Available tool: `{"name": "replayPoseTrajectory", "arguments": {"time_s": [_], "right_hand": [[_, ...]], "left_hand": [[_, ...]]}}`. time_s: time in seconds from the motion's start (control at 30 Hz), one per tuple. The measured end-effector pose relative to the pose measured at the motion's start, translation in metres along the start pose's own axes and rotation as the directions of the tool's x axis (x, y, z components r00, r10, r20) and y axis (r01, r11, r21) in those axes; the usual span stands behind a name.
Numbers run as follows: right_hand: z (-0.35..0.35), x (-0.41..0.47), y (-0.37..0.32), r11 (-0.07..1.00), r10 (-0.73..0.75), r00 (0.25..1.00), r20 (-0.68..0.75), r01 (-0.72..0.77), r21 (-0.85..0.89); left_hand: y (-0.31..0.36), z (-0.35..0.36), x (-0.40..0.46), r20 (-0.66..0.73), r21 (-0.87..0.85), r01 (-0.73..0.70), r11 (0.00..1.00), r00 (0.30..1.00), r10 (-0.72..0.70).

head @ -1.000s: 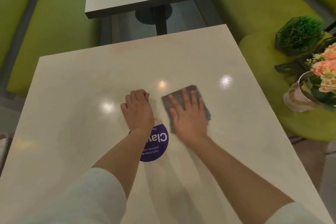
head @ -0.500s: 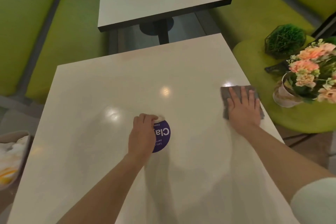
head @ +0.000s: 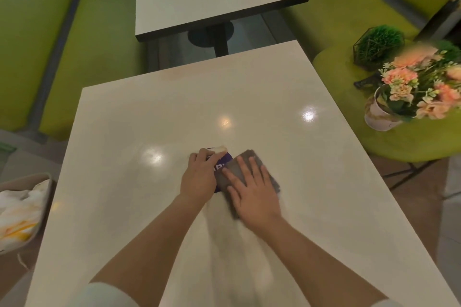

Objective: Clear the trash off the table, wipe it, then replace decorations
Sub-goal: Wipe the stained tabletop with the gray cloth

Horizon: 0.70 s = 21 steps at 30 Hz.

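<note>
Cloth (head: pixel 247 177), under the flat, spread right hand (head: pixel 252 194), has swept back from the bench's (head: pixel 124 132) 3 o'clock edge to centre beside the curled left hand (head: pixel 199 177) pinching a pale scrap (head: pixel 219 149), so wiping continues.

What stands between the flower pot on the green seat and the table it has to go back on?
Nothing visible stands between the flower pot and the near table. On the tabletop, only the grey cloth under the right hand, the left hand and the purple sticker occupy its middle.
</note>
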State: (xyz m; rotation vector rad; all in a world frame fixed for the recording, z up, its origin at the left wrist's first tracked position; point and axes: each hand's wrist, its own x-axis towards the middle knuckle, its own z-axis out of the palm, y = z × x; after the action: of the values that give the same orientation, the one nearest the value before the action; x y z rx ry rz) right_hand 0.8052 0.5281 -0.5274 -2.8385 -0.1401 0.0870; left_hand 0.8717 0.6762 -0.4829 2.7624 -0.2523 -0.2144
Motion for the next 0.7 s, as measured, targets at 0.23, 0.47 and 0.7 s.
{"name": "replayPoseTrajectory", "arguments": {"time_s": [0.23, 0.47, 0.7], "right_hand": [[-0.027, 0.023, 0.077, 0.932, 0.35, 0.937, -0.022, -0.35, -0.091], [-0.011, 0.034, -0.012, 0.945, 0.327, 0.945, 0.03, -0.326, -0.031], [0.005, 0.017, -0.049, 1.0, -0.024, 0.991, 0.13, 0.026, -0.015]], "left_hand": [[-0.011, -0.012, -0.007, -0.058, -0.321, 0.158, 0.934, 0.981, -0.186], [-0.031, -0.005, -0.062, -0.191, -0.484, 0.23, 0.844, 0.913, -0.359], [-0.023, -0.006, -0.082, -0.142, -0.531, 0.331, 0.78, 0.873, -0.467]]}}
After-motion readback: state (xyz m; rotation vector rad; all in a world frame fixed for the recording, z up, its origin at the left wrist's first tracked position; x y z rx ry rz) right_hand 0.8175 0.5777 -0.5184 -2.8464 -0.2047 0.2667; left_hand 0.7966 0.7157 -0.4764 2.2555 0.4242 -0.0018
